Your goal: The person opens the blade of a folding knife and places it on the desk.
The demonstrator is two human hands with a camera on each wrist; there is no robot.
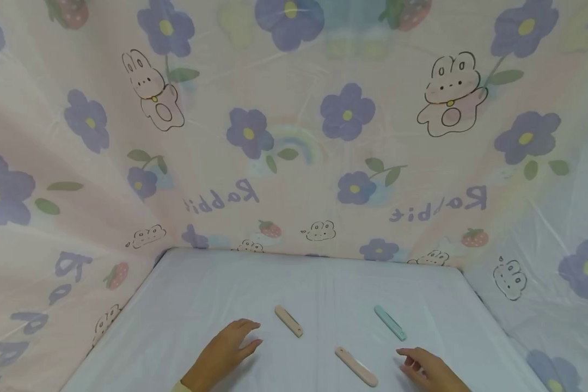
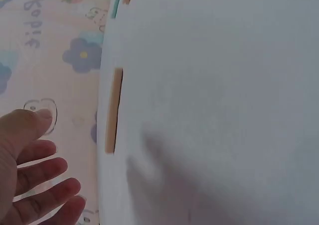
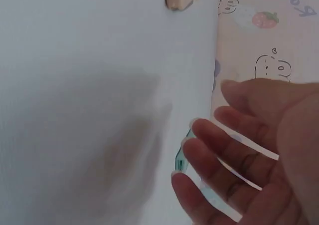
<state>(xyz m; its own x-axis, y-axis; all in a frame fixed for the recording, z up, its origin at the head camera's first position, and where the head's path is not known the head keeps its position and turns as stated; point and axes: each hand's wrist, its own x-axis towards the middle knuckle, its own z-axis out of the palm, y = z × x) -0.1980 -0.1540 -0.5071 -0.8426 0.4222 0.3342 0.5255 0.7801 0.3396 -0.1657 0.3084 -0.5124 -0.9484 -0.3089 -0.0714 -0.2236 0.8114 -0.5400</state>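
Three slim, round-ended pieces that look like small utility knives lie apart on the white table. The beige one (image 1: 288,321) is nearest my left hand (image 1: 225,351), just beyond its fingertips. My left hand hovers with thumb and fingers apart and nothing between them. The teal one (image 1: 390,323), with a long slot, lies just past my right hand (image 1: 430,369), whose fingers are loosely bent and hold nothing. In the right wrist view the fingers partly hide the teal piece (image 3: 180,157). Between the hands, closer to me, rests the pink one (image 1: 356,366).
The white table (image 1: 235,277) ends at a back edge against a hanging printed sheet (image 1: 294,174) with flowers and rabbits. The sheet also rises along the left and right sides of the table.
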